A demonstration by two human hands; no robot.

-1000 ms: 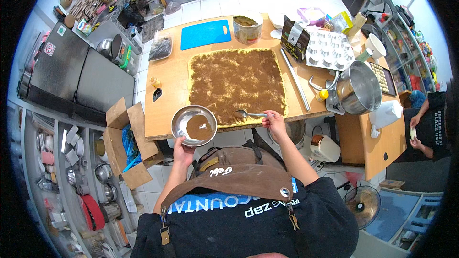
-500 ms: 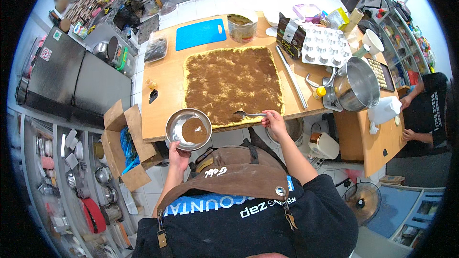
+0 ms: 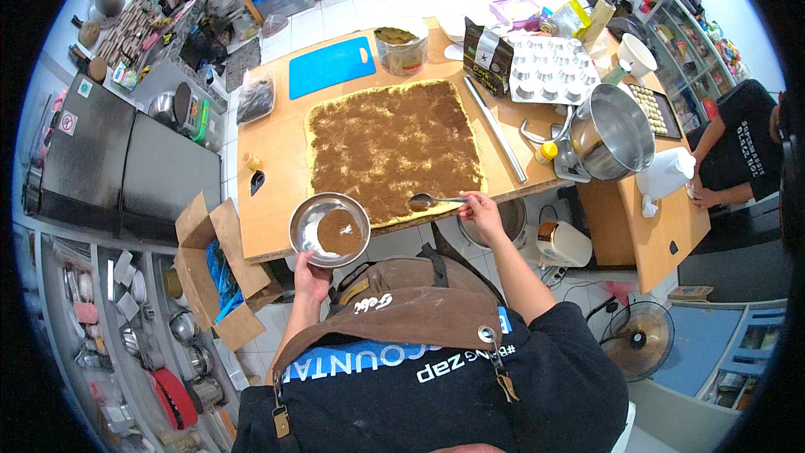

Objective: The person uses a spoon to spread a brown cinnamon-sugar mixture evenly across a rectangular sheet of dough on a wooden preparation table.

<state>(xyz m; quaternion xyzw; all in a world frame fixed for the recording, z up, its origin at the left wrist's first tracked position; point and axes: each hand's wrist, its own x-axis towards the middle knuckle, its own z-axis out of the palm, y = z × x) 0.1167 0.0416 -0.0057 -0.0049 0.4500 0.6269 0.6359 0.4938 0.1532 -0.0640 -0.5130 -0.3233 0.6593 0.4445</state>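
Thin, rectangular yellow dough sheet, dusted brown (image 3: 392, 151), lay flat on the light-brown wooden table (image 3: 272, 143), its near side close along the front edge. Dusting patchy; pale border showing. From where I stood, the left hand (image 3: 314, 277) held up a round, shiny metal bowl (image 3: 323, 204) by its near side, thumb at the rim, other fingers partly hidden beneath; brown powder (image 3: 342, 236) lay inside. The right hand (image 3: 482, 211) had its fingers closed on the handle of a silver metal spoon (image 3: 444, 200), spoon end at the sheet's near border. Could not tell whether it touched.

Handling, my guess: sheet soft, limp, easily torn, weighty over such a spread. A single corner would likely have sagged; best hold seemed along a whole border, both hands flat, since the dusted face looked loose and slippery. Bowl seemed light and stiff, rim a sure grip.

Writing, noted without copying: white script on the brown cloth apron (image 3: 402, 329); white letters, some on blue, across the wearer's black shirt (image 3: 453, 398); pale print on a tall black pouch (image 3: 488, 60) and on a co-worker's dark shirt (image 3: 729, 155). Small stickers (image 3: 67, 122) on the dark refrigerator (image 3: 172, 193): too tiny to read.
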